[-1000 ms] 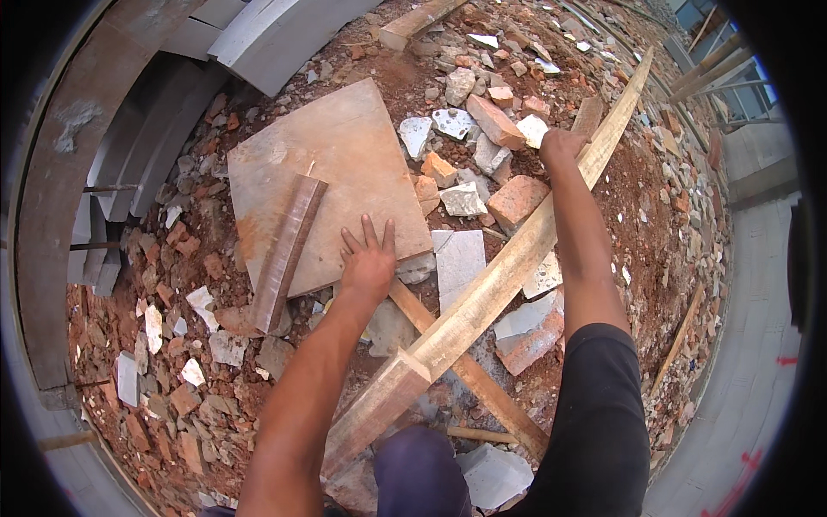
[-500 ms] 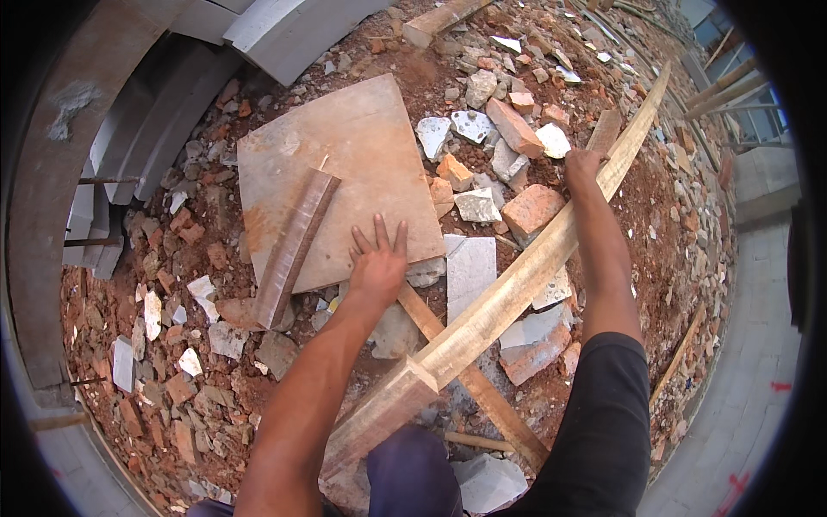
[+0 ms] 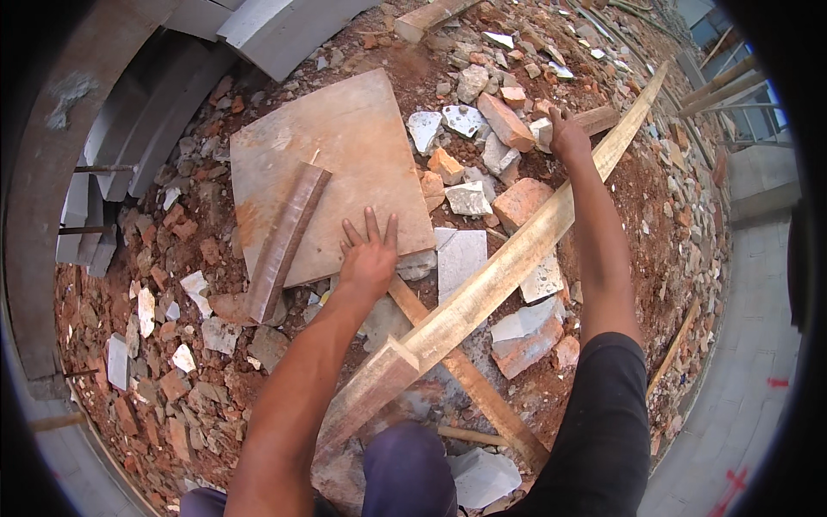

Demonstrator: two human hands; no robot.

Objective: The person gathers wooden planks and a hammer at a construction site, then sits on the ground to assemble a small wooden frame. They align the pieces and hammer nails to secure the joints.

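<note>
My left hand (image 3: 369, 263) lies with its fingers spread on the lower right corner of a flat, square board (image 3: 345, 138), holding nothing. A short brown length of wood (image 3: 289, 237) with what looks like a nail at its upper end rests slantwise across the board's left part. To the right, my right hand (image 3: 568, 142) is closed on a short piece of wood (image 3: 596, 120), which sticks out to the right; its grip partly hides the wood. Beneath my right forearm a long pale timber (image 3: 508, 276) runs diagonally, with a thicker block (image 3: 372, 386) at its near end.
Broken bricks (image 3: 522, 205) and white tile shards (image 3: 425, 131) cover the red earth. A narrow wooden strip (image 3: 491, 405) crosses under the long timber. Grey concrete beams (image 3: 289, 30) stand at the upper left, and a block wall (image 3: 749, 345) rises on the right.
My right hand has moved up and left, and the short piece of wood in it has swung from steep to nearly level. My left hand stays on the board. The view has shifted slightly.
</note>
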